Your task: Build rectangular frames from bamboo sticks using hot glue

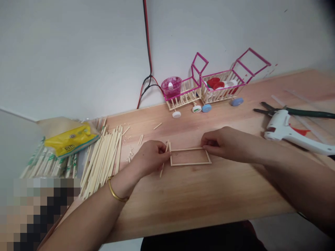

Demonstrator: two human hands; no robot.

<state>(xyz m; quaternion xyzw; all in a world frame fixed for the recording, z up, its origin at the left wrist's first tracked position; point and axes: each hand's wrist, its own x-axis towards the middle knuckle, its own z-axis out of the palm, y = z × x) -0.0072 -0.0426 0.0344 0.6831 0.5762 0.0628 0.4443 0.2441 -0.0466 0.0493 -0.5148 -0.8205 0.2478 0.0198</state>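
Observation:
A small rectangular frame of thin wooden sticks (190,164) lies flat on the wooden table. My left hand (150,157), with a gold bangle at its wrist, is at the frame's left side, fingers pinched on a thin wooden stick (162,170) that slants beside it. How the stick meets the frame's corner is partly hidden by the fingertips. At the opposite end, my right hand (222,143) has its thumb and fingers closed on the far right corner of the frame.
Left are a pile of bare sticks (103,157), wrapped chopsticks (47,162) and a yellow packet (72,141). Two stick carts (183,101) (222,92) with bottle-cap wheels stand by the wall. A white glue gun (280,125) and green-handled pliers (300,112) lie right. A pixelated area covers the lower left.

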